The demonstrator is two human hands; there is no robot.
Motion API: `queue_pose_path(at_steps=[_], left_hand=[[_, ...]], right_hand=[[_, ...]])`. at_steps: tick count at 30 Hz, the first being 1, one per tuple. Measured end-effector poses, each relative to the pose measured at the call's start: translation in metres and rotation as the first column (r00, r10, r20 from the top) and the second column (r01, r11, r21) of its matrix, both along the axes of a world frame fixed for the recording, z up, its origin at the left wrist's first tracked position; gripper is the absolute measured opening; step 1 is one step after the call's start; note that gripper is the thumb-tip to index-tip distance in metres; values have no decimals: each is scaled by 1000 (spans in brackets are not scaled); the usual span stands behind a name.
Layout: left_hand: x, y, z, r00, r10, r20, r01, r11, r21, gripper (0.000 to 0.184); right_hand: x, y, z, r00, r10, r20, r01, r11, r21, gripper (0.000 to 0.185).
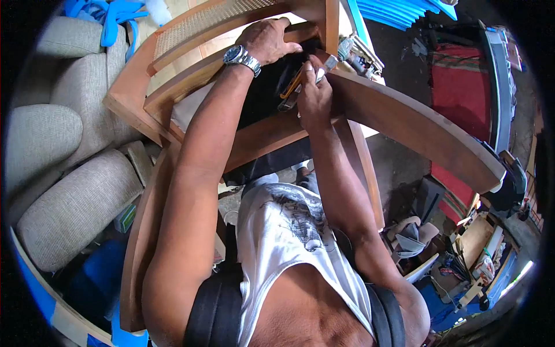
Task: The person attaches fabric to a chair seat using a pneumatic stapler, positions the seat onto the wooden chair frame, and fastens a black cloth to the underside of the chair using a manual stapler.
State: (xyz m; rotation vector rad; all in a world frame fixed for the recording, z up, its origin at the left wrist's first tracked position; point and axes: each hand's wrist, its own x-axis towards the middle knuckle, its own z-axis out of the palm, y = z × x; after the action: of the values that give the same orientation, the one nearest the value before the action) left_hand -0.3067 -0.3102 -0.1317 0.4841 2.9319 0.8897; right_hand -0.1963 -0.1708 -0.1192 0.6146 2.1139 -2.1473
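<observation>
A brown wooden chair frame (416, 124) with a curved arm and a woven cane panel (211, 26) lies in front of me. Black fabric (266, 95) covers its seat opening. My left hand (269, 41), below a metal watch (241, 59), rests on the frame's rail with thumb stretched toward the black fabric's edge. Close to its right, my right hand (315, 95) is closed round a tool with orange and metal parts (292, 84), near the frame's corner. The tool's exact kind is partly hidden by the fingers.
Grey upholstered cushions (81, 208) are piled at the left. Small items (358, 58) lie just beyond the frame's corner. Blue corrugated material (404, 11) is at the top, a red panel (459, 92) at the right, and wood scraps (480, 246) at the lower right.
</observation>
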Motion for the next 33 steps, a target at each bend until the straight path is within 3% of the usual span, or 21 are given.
queue_pose_path(at_steps=[1, 2, 3, 4, 5, 8, 12, 15, 19, 25, 26, 28, 29, 33], left_hand=[[-1, 0, -2, 1000, 3, -19, -3, 1000, 1, 68], [-2, 0, -4, 1000, -13, -23, 13, 1000, -11, 68], [1, 1, 4, 1000, 6, 13, -6, 999, -31, 70], [1, 2, 10, 999, 23, 44, -20, 998, -52, 71], [-1, -1, 10, 1000, 3, 16, -3, 1000, -17, 73], [-6, -2, 25, 993, -34, 112, 35, 999, -5, 78], [-18, -6, -3, 1000, 3, -11, -2, 997, 73, 79], [-34, -6, -5, 971, -11, 237, 38, 993, -108, 79], [-40, -7, -3, 946, 16, 324, 24, 993, -118, 83], [-38, -6, 2, 939, 33, 342, 9, 993, -121, 78], [-36, -6, 1, 940, 34, 338, 7, 993, -119, 78], [-21, -4, 7, 1000, -7, -3, 7, 996, 86, 79], [-13, -2, 20, 995, -6, 99, -4, 995, 98, 83], [-10, -2, 22, 998, -1, 61, -2, 999, 53, 83]], right_hand=[[-1, -2, 2, 990, -40, 133, 57, 990, -129, 42], [-2, -5, 4, 990, -55, 129, 73, 987, -140, 42], [-2, -13, 11, 967, -142, 212, 229, 851, -473, 40], [-2, -20, 17, 931, -193, 309, 362, 582, -728, 38], [-2, -28, 20, 936, -240, 259, 351, 554, -755, 35], [-7, -36, 25, 910, -326, 255, 411, 639, -650, 37], [-16, -33, 29, 885, -347, 312, 466, 650, -600, 40], [-20, -40, 37, 862, -377, 338, 506, 685, -525, 48], [-29, -40, 37, 849, -368, 379, 517, 724, -456, 52], [-32, -30, 35, 870, -351, 347, 489, 706, -512, 49], [-31, -30, 36, 880, -335, 335, 470, 709, -526, 49], [-23, -33, 46, 852, -361, 380, 517, 694, -501, 48], [-17, -31, 38, 879, -319, 354, 473, 679, -562, 47], [-11, -23, 19, 925, -239, 296, 377, 680, -629, 46]])
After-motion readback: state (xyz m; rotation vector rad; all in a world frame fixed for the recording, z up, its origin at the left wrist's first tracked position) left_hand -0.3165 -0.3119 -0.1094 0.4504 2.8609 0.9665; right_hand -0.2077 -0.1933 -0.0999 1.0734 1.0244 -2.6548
